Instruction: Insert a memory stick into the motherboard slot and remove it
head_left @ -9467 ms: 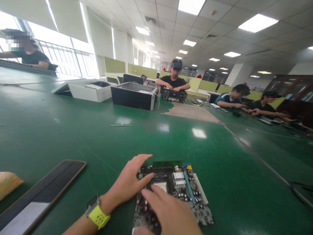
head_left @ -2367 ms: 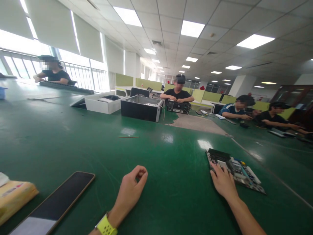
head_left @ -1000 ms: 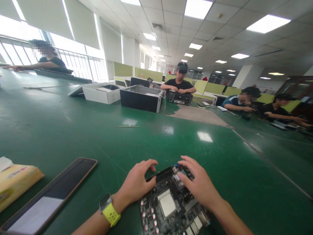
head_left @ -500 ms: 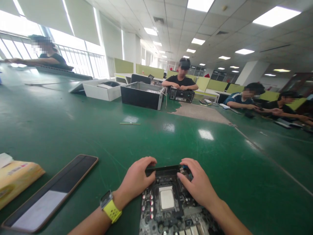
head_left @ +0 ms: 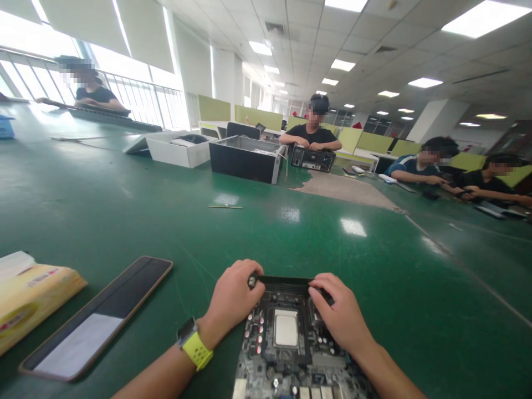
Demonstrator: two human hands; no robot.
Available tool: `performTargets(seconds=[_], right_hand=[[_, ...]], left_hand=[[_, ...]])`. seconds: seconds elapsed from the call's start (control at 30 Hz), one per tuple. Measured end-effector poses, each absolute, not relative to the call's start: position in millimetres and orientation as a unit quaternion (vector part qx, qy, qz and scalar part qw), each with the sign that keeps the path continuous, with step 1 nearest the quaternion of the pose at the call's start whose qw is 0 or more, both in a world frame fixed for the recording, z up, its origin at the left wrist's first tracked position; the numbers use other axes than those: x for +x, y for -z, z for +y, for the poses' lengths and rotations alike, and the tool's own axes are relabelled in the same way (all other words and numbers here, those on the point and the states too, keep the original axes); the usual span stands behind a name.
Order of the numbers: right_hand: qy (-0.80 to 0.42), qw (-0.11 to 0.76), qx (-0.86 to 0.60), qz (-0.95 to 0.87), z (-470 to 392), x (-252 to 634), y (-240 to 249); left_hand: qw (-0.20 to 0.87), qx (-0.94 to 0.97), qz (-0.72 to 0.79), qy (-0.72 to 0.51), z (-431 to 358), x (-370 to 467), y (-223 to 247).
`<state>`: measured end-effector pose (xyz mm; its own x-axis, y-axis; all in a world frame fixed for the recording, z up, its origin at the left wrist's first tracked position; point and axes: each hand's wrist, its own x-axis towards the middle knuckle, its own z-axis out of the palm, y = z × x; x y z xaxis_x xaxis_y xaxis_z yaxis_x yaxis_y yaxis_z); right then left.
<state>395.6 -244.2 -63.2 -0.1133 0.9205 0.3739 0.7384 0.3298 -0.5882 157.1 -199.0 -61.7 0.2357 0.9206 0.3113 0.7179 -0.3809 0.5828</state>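
Observation:
A motherboard [head_left: 291, 354] lies on the table in front of me, with a square silver processor [head_left: 286, 328] in its socket. Along its far edge runs a long, thin dark strip that looks like a memory module [head_left: 286, 279], above the dark slots. My left hand [head_left: 236, 291] is closed at the strip's left end, thumb on the near side and fingers beyond. At the other end my right hand [head_left: 338, 307] pinches with thumb and forefinger. The fingers partly hide both ends; whether the strip sits fully in a slot I cannot tell.
On the left lie a phone [head_left: 100, 316] and a yellow tissue pack [head_left: 37, 299]. A thin yellowish stick [head_left: 225, 206] is farther off. Across the green table stand an open computer case [head_left: 245, 160] and a white case [head_left: 177, 152]. Several people work around the table.
Both hands have closed in on the ends of the dark strip. The left fingers have curled more tightly. The view has shifted slightly, and the strip now appears narrower and more upright.

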Motion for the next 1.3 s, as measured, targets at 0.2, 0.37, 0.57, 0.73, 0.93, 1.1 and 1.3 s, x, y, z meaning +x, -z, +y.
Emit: performTargets(seconds=[0.2, 0.37, 0.57, 0.73, 0.93, 1.1, 1.3], right_hand=[[-0.135, 0.378, -0.555, -0.729, -246, 395, 62], [-0.137, 0.378, -0.556, -0.727, -247, 394, 60], [-0.141, 0.361, -0.56, -0.732, -247, 396, 62], [-0.14, 0.36, -0.564, -0.73, -248, 395, 62], [-0.129, 0.372, -0.565, -0.725, -244, 396, 63], [-0.056, 0.377, -0.558, -0.737, -263, 380, 40], [0.103, 0.402, -0.441, -0.796, -311, 291, 97]], left_hand=[[0.167, 0.765, 0.525, -0.334, -200, 158, 59], [0.168, 0.763, 0.521, -0.344, -201, 158, 57], [0.176, 0.758, 0.523, -0.348, -201, 158, 57], [0.182, 0.757, 0.523, -0.346, -201, 159, 56], [0.208, 0.746, 0.516, -0.365, -200, 157, 55], [0.244, 0.717, 0.518, -0.398, -199, 156, 50], [0.241, 0.702, 0.525, -0.417, -196, 155, 51]])
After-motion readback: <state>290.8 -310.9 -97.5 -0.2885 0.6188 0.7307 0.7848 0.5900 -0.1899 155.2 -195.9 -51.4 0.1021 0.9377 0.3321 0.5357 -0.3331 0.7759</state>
